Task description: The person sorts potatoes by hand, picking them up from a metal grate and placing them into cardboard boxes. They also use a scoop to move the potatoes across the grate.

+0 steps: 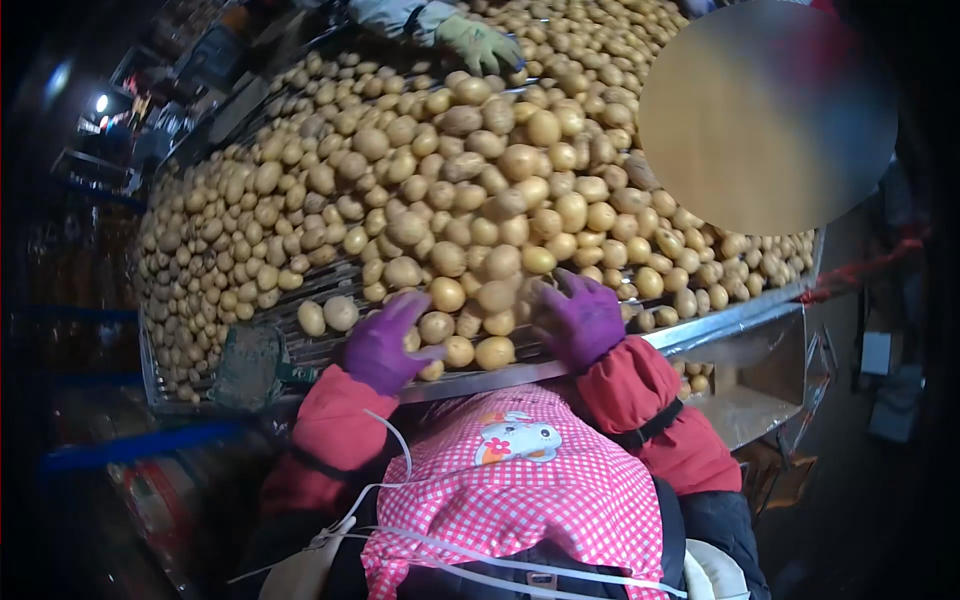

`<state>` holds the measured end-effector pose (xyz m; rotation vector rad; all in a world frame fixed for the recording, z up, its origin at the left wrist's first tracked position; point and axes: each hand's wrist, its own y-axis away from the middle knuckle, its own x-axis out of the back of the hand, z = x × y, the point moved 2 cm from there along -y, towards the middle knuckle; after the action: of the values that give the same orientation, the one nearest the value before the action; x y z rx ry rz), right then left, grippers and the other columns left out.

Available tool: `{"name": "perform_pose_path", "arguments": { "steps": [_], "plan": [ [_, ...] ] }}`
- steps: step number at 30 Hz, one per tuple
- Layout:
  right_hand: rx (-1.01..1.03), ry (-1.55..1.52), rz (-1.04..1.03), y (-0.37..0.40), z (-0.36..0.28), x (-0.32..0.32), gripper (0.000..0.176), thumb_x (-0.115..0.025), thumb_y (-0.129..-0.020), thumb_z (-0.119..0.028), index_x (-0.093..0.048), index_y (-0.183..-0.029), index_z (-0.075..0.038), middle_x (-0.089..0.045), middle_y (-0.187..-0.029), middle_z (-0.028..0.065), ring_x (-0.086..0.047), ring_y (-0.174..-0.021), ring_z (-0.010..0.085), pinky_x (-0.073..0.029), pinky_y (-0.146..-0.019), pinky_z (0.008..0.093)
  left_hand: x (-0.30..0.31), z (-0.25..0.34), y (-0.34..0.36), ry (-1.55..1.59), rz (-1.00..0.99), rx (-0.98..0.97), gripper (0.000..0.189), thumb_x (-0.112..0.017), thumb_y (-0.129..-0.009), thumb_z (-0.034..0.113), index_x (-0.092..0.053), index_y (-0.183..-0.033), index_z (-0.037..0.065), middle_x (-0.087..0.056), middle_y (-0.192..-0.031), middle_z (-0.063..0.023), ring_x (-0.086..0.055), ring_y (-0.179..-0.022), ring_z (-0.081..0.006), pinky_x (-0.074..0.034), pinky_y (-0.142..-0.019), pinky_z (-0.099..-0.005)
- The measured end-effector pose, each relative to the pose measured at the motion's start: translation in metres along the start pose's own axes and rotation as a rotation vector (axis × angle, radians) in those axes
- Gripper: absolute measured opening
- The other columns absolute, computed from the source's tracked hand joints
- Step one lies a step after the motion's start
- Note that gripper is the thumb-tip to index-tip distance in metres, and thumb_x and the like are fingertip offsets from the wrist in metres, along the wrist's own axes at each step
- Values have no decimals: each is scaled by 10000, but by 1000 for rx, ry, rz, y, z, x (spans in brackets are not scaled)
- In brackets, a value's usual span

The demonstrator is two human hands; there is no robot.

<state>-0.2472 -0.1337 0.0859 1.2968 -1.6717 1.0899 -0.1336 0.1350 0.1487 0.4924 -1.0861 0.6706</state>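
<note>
Many potatoes (400, 200) lie heaped over a slatted metal table (480, 380). My left hand (385, 343), in a purple glove, is at the near edge with its fingers spread beside several potatoes, and no potato shows in its grasp. To the right, my right hand (580, 318), also purple-gloved, rests against the near side of the heap. Its thumb and fingers are apart, with potatoes by the fingertips and none held. Between the two hands several potatoes lie close to the metal rim.
Across the heap, a co-worker's gloved hand (482, 45) touches the potatoes. A dark green object (248, 366) sits at the near left corner. A box with a few potatoes (765, 380) is below the right edge. Blue bars run at left.
</note>
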Motion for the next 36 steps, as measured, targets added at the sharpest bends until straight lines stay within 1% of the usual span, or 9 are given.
{"name": "perform_pose_path", "arguments": {
  "steps": [4,12,18,21,25,28,32,33,36],
  "plan": [
    [-86,125,-159,-30,-16,0,432,-704,-759,-377,-623,-1176,-295,-615,-1052,89,-618,-992,302,-493,-783,443,-3,1,-18,-130,-155,-60,844,-782,-714,518,-471,-1428,193,-468,-1440,-162,-648,-1037,-367,-540,-854,-450],
    [-482,66,-125,0,24,9,391,-765,-692,-353,-672,-1049,-222,-621,-923,127,-632,-869,343,-509,-748,475,-61,48,-90,-21,-378,-266,700,-682,-808,523,-467,-1405,229,-575,-1165,-149,-646,-933,-342,-527,-752,-464],
    [-762,-1447,438,54,71,32,351,-656,-797,-118,-605,-1137,-49,-619,-1043,74,-613,-968,180,-507,-843,310,-88,67,-120,192,-399,-336,532,-674,-829,422,-544,-1300,212,-598,-1157,-177,-625,-979,-369,-512,-792,-484],
    [-544,-53,564,34,64,26,389,-702,-779,-292,-635,-1149,-191,-656,-1113,88,-588,-1104,279,-474,-901,399,-85,50,-125,923,-265,-237,393,-633,-884,327,-561,-1227,147,-623,-1113,-91,-639,-899,-240,-526,-747,-370],
    [-391,390,-305,-17,11,12,387,-726,-749,-331,-654,-1102,-188,-703,-1048,49,-622,-1044,321,-488,-833,393,-25,40,-127,1479,-478,303,438,-606,-931,351,-529,-1297,123,-631,-1193,-70,-555,-765,-91,-458,-661,-223],
    [-577,109,-543,-33,8,15,410,-734,-731,-402,-647,-1075,-197,-711,-979,76,-648,-976,321,-491,-836,410,-9,38,-136,1093,-382,119,506,-622,-935,363,-496,-1361,120,-625,-1251,-100,-584,-861,-134,-481,-722,-277],
    [-583,104,-258,-18,28,0,557,-768,-695,-446,-643,-1180,-201,-718,-982,107,-658,-971,329,-506,-823,455,-5,64,-136,246,-138,-281,567,-661,-926,333,-461,-1407,108,-613,-1303,-131,-624,-1046,-195,-527,-850,-392],
    [-512,88,-188,-17,28,1,581,-779,-708,-437,-637,-1209,-179,-710,-1009,110,-668,-947,284,-522,-771,419,-22,63,-135,717,-273,-133,656,-707,-885,253,-408,-1447,97,-535,-1385,-145,-512,-1278,-226,-452,-1043,-458],
    [-660,-519,187,6,17,24,542,-776,-743,-400,-623,-1194,-141,-685,-1051,114,-662,-929,243,-530,-744,378,-28,67,-121,2058,-551,138,730,-724,-862,136,-334,-1472,39,-459,-1422,-166,-505,-1285,-251,-457,-1060,-360]
  ]
}}
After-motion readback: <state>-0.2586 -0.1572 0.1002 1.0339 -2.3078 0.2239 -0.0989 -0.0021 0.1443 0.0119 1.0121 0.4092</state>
